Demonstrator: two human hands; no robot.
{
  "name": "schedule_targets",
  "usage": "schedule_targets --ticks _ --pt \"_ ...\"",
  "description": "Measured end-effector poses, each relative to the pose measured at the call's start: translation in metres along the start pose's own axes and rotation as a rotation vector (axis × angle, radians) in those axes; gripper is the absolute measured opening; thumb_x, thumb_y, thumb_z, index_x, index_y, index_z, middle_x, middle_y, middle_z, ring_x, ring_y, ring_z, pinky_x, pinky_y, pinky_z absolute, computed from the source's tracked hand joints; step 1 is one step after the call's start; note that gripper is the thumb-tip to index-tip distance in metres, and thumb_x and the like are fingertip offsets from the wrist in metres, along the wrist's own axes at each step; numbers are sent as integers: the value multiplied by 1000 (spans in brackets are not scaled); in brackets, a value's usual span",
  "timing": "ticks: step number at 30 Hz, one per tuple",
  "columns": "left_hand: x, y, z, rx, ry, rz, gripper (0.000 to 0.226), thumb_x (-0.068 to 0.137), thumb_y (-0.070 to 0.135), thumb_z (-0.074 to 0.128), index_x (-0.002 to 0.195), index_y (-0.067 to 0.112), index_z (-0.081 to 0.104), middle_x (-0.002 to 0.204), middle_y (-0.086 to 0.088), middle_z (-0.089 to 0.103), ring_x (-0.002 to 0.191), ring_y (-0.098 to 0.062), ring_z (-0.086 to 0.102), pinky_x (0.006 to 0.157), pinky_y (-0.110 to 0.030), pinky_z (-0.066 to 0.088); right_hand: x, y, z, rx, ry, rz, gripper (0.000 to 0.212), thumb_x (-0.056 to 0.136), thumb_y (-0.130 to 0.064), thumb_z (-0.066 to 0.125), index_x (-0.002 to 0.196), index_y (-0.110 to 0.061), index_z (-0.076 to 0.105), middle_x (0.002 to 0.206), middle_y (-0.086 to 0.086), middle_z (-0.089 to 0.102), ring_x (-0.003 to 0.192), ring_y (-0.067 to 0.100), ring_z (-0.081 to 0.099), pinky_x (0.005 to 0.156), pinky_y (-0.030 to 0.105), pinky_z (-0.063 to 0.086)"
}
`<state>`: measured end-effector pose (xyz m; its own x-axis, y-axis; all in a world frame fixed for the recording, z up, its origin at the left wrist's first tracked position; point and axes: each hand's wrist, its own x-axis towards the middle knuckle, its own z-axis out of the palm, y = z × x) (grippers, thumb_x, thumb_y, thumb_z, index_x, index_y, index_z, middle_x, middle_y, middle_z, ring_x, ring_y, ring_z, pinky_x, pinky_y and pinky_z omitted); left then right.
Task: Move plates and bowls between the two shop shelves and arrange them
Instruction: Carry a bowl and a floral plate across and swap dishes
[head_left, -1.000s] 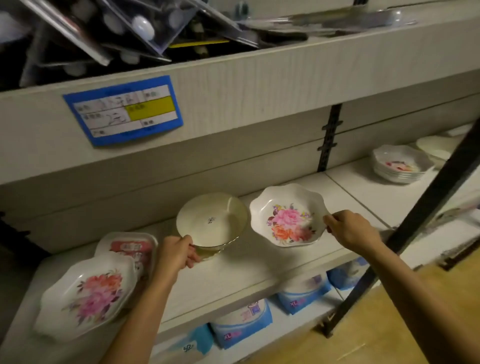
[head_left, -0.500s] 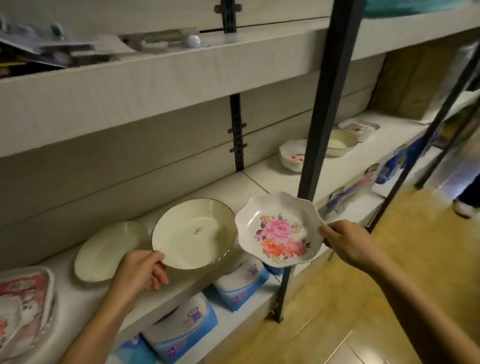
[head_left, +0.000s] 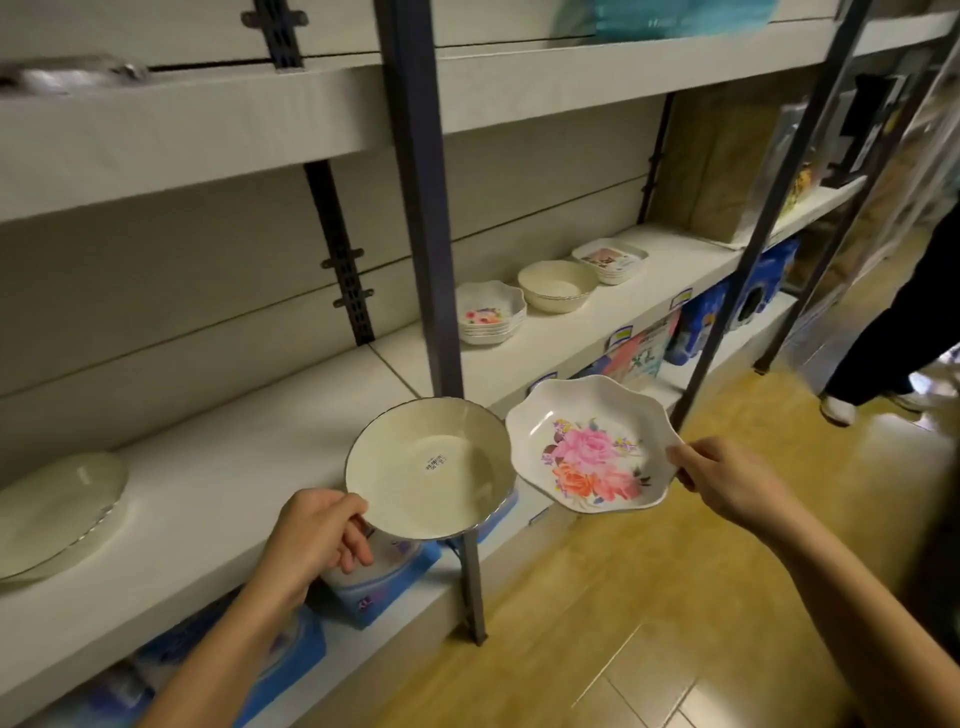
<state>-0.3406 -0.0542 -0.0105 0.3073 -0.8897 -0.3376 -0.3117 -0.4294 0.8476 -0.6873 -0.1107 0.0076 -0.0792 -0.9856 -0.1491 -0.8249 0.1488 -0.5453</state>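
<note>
Cream bowl (head_left: 428, 467): round, dark-rimmed, barcode sticker inside; held tilted in the air right in front of the grey post (head_left: 421, 208), covering part of its lower length, above the front edge of the shelf board (head_left: 208, 499).
Left hand (head_left: 317, 535): curled round the cream bowl's near rim, thumb on top, fingers underneath.
Flowered dish (head_left: 592, 447): white, scalloped, pink and orange roses; held in the air just right of the post, rim beside the cream bowl's; touching or not, hard to tell.
Right hand (head_left: 727, 480): pinching the flowered dish's right rim, thumb on top.
Dish stack (head_left: 491, 314): same rose pattern, on the board just right of the post, further back.
Bowl stack (head_left: 558, 286): cream, next along to the right.
Square dishes (head_left: 610, 257): stacked, furthest right of the three.
Clear plate (head_left: 57, 509): on the board well left of the post.
Blue packs (head_left: 374, 587): on the lower level, by the post's foot.
Wooden floor (head_left: 623, 597): right of the post; a dark trouser leg (head_left: 893, 322) and white shoe (head_left: 837, 410) far right.
</note>
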Motion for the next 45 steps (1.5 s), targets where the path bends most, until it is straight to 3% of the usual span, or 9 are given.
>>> schedule_targets --ticks 7,15,24,28,32,35,39,42,45 --pt "12 38 66 5 -41 19 29 91 7 46 67 -4 58 38 -10 58 25 -10 41 30 -14 33 41 63 -35 -4 43 94 48 91 -30 43 45 -17 44 49 1 47 51 20 41 56 32 31" --pt "61 71 116 11 -23 0 30 93 9 46 67 2 59 39 -7 61 30 -13 44 33 -17 33 122 95 -61 40 35 113 47 91 -33 43 47 -16 48 52 4 49 53 21 42 57 33 33" --pt "111 105 158 -41 64 -62 33 93 8 47 62 2 57 41 -12 61 31 -15 45 38 -23 34 241 72 -85 52 -64 -57 41 94 -30 43 61 -11 57 58 2 52 56 18 46 57 30 36" --pt "122 114 165 -57 136 -109 33 93 8 46 63 2 57 39 -8 60 30 -13 45 37 -20 35 292 51 -79 73 -125 -136 44 94 -29 43 53 -16 49 56 0 49 56 18 44 57 32 34" --pt "123 120 172 -89 229 -180 34 92 5 46 61 0 57 39 -9 59 28 -12 44 38 -21 38 337 29 -68 43 -136 -244 46 91 -26 44 47 -14 44 59 10 54 61 26 47 53 31 30" --pt "123 124 179 -118 314 -256 36 93 5 46 58 -1 55 35 -7 57 25 -9 44 34 -19 39 370 9 -55 30 -187 -300 44 90 -28 43 47 -18 47 67 10 59 72 30 54 63 33 35" --pt "115 138 191 -176 422 -319 37 94 6 46 57 0 52 30 2 50 25 -5 47 30 -13 39 411 -20 -31 -20 -259 -385 38 91 -33 39 67 -15 62 96 18 67 93 36 60 72 33 38" --pt "109 142 201 -213 543 -347 35 92 7 49 58 3 54 29 2 52 26 -5 50 36 -20 45 435 -44 -8 -74 -300 -454 44 94 -34 35 95 -4 67 105 20 66 96 36 60 71 32 38" --pt "106 146 208 -214 618 -382 35 92 8 49 57 4 54 28 3 52 25 -3 50 35 -20 45 448 -65 12 -86 -358 -494 46 95 -32 34 104 -1 67 111 22 65 101 38 59 78 36 43"
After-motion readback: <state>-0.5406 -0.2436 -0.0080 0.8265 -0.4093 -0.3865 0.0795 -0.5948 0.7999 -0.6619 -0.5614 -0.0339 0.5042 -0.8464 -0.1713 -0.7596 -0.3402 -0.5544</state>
